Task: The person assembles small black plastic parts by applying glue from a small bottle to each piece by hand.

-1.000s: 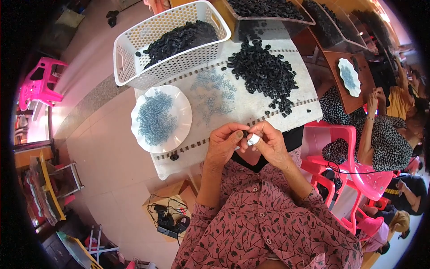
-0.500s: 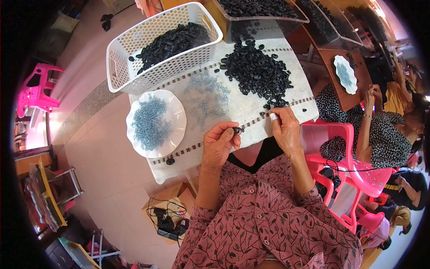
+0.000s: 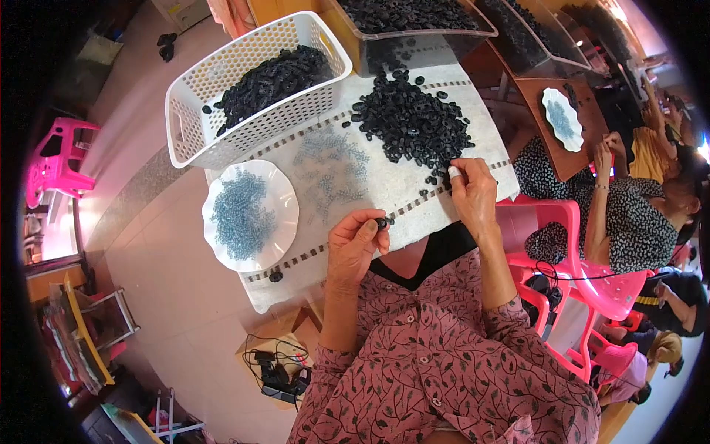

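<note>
Between the thumb and fingers of my left hand (image 3: 356, 243) is a small black round part (image 3: 382, 223), held above the table's near edge. My right hand (image 3: 474, 191) reaches to the near tip of a heap of black parts (image 3: 414, 122); its fingertips are closed at the pile, and whatever they pinch is hidden. White wrapping covers one of its fingertips. Small clear bluish pieces (image 3: 329, 166) lie scattered on the pale cloth (image 3: 414, 211) left of the heap. More of these pieces fill a white scalloped plate (image 3: 283, 240) at the left.
A white perforated basket (image 3: 259, 122) of black parts stands at the far left, beside a clear bin (image 3: 429, 33) of similar parts. One loose black part (image 3: 276, 277) lies near the plate. At right, people sit by a brown table (image 3: 566, 159); a pink chair (image 3: 614, 292) is close.
My right hand has moved a little farther away, up against the tip of the black heap. The left hand still holds its black part. The whole view has shifted slightly.
</note>
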A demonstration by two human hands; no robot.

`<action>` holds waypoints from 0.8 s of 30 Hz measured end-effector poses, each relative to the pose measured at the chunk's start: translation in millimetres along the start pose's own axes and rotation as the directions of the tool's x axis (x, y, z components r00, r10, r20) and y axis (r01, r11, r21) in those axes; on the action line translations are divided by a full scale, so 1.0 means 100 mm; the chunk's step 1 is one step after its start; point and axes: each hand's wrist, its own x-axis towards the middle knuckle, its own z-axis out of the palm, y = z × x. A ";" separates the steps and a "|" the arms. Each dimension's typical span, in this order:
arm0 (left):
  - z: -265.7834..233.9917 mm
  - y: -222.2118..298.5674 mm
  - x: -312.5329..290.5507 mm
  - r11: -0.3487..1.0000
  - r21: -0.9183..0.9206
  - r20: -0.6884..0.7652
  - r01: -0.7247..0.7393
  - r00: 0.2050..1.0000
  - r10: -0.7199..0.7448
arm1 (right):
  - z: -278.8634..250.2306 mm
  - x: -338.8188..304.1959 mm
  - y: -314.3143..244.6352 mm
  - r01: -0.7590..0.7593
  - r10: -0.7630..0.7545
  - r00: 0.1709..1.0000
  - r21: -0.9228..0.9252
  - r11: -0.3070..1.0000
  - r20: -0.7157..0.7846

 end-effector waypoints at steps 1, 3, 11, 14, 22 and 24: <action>0.00 0.00 0.00 1.000 0.001 0.000 -0.001 1.000 0.001 | 0.01 0.03 0.00 0.005 -0.005 1.000 0.001 1.000 -0.004; -0.01 0.00 0.01 1.000 0.000 0.001 0.000 1.000 0.000 | 0.03 0.08 0.00 0.011 -0.011 1.000 0.002 1.000 -0.008; -0.02 0.02 -0.01 1.000 -0.010 0.020 0.001 1.000 0.000 | 0.18 0.21 -0.17 0.020 -0.020 0.999 0.012 1.000 0.037; -0.01 0.01 0.00 1.000 -0.019 0.019 0.008 1.000 -0.008 | 0.23 0.25 -0.20 0.029 -0.022 0.997 -0.103 0.994 0.072; -0.02 0.01 0.00 1.000 -0.022 0.005 0.012 1.000 -0.012 | 0.24 0.25 -0.18 0.167 -0.165 0.986 -0.081 0.983 0.024; -0.02 0.01 0.00 0.999 -0.032 0.017 0.010 1.000 -0.009 | 0.16 0.17 -0.22 -0.405 0.254 0.905 0.505 0.762 0.341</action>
